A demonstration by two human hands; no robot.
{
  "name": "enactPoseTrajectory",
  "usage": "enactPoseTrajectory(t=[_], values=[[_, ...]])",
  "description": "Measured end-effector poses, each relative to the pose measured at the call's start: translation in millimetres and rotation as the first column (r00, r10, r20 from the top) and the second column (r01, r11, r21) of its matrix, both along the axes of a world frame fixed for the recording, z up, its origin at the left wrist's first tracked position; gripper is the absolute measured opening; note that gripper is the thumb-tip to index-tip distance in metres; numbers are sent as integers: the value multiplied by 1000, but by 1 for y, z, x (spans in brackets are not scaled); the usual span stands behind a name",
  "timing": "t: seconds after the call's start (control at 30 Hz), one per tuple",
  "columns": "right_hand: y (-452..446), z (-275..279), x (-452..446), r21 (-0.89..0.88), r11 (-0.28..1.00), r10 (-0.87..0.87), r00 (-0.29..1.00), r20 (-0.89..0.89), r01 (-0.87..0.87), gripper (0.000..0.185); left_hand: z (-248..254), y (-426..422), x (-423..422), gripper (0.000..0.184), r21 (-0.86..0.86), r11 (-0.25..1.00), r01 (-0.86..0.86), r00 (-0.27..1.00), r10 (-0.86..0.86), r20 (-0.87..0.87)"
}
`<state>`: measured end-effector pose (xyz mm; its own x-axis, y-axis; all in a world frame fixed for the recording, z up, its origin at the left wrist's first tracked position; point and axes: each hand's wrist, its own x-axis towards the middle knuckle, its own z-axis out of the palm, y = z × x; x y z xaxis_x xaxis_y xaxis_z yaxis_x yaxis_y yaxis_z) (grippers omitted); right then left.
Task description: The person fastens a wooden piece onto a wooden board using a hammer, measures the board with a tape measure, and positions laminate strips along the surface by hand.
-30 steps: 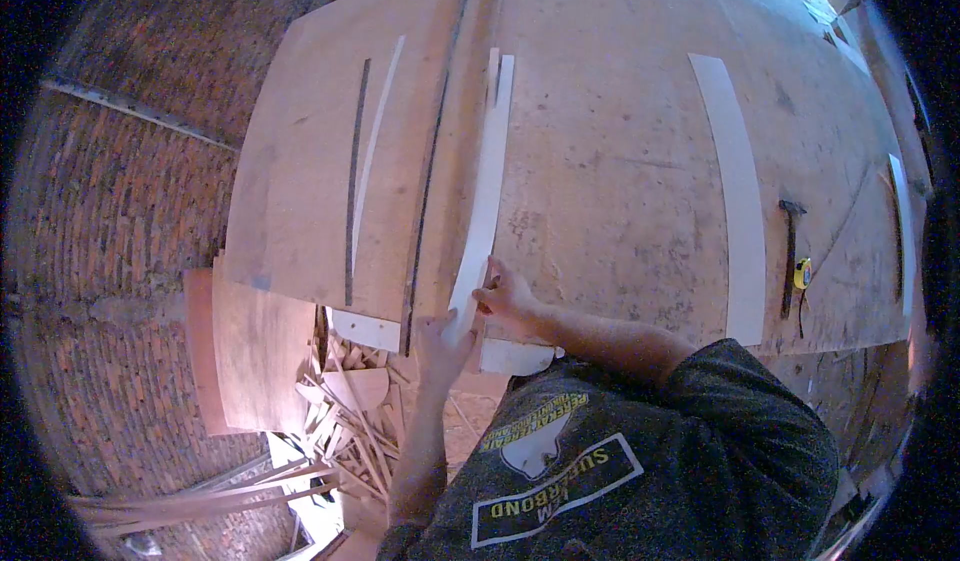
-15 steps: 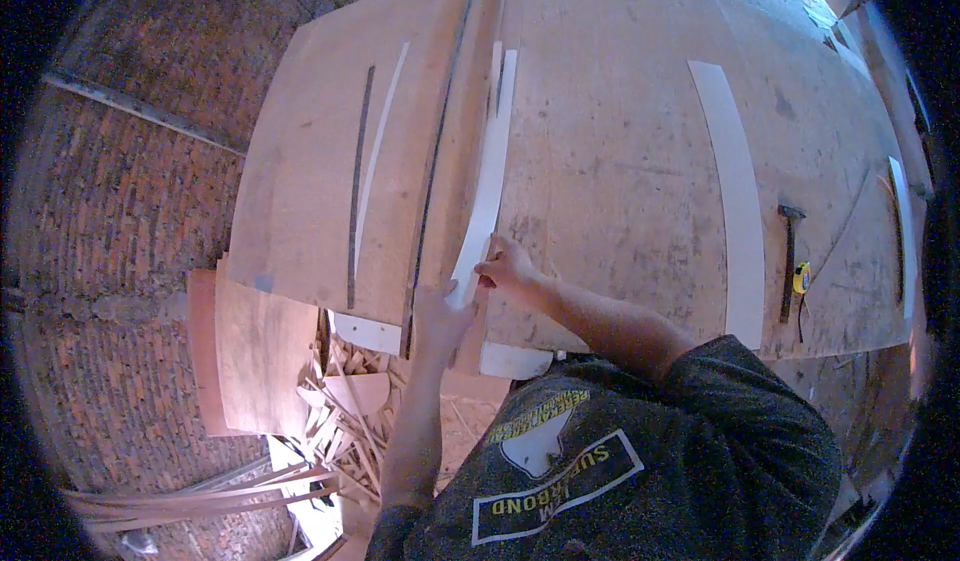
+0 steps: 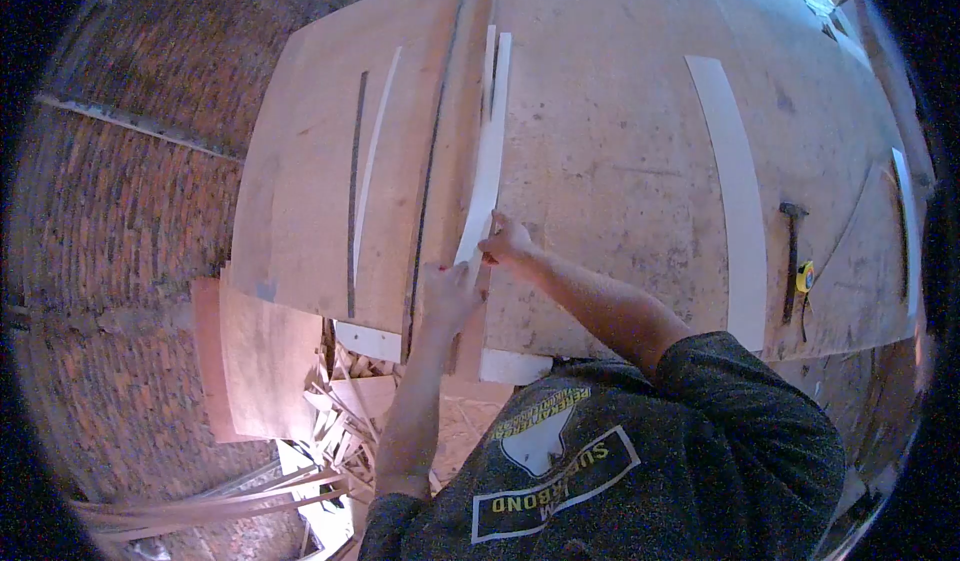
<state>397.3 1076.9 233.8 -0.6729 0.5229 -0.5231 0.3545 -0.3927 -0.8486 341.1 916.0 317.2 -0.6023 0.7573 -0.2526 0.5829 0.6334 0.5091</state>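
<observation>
A long white strip (image 3: 491,146) lies lengthwise along the groove in the worktable, its near end between my hands. My left hand (image 3: 452,296) is closed on the strip's near end from the left side. My right hand (image 3: 508,240) pinches the strip's right edge a little farther up, thumb and fingers together. At the far end, a second narrow white strip (image 3: 489,71) sits close beside the held one. A dark rail (image 3: 432,161) runs along the groove to the left of my left hand.
On the right of the worktable (image 3: 610,91) lie a wide white strip (image 3: 735,201), a hammer (image 3: 791,261) and a yellow tape measure (image 3: 804,277). A thin white strip (image 3: 375,161) and a dark strip (image 3: 356,191) lie left. Wood offcuts (image 3: 350,411) are piled below the near edge.
Both hands have moved slightly away from my body along the strip's length, and the white strip has shifted forward a little with them. Both hands keep their grip.
</observation>
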Motion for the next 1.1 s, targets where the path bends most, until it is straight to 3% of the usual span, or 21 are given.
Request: enactPoseTrajectory(t=[0.1, 0.17, 0.27, 0.37, 0.47, 0.57, 0.7, 0.77, 0.87, 0.97, 1.1], values=[[7, -15, -4, 20, 1000, -16, 1000, -21, 17, 83, -26, -18, -9, 68, 58, 987, 153, 987, -150, -62], [9, -59, -13, 138, 990, -15, 998, -56, 22, 83, 8, -18, -4, 64, -41, 945, 323, 913, -323, -249], [19, -56, -11, 189, 981, 39, 999, 11, -40, 85, 23, -14, -4, 53, -221, 882, 416, 825, -468, -317], [26, -81, -26, 280, 959, 34, 997, 71, -52, 86, 12, -15, -8, 45, -109, 889, 445, 819, -453, -352], [36, -26, -17, 161, 986, 21, 995, 94, -36, 84, 6, -13, -16, 33, -91, 845, 528, 733, -507, -453], [44, -15, -17, 239, 971, 12, 997, 77, -30, 80, 5, -3, -21, 24, -93, 832, 546, 723, -525, -450], [43, -52, -21, 339, 938, -83, 997, -3, 79, 70, 3, 10, -27, 16, -133, 830, 542, 716, -539, -444], [35, -32, -8, 413, 907, -105, 993, 46, 77, 65, -1, 16, -29, 14, -114, 834, 540, 721, -528, -449], [12, -5, 20, 448, 875, 84, 970, 229, -182, 54, -18, 25, -33, 10, 5, 859, 512, 742, -440, -506], [-26, -33, 41, 466, 880, 159, 981, -109, -91, 48, -35, 34, -42, 9, -55, 861, 505, 722, -457, -520], [-37, -6, 42, 366, 931, 62, 994, -94, -23, 40, -22, 49, -43, 10, -94, 838, 537, 712, -510, -483]])
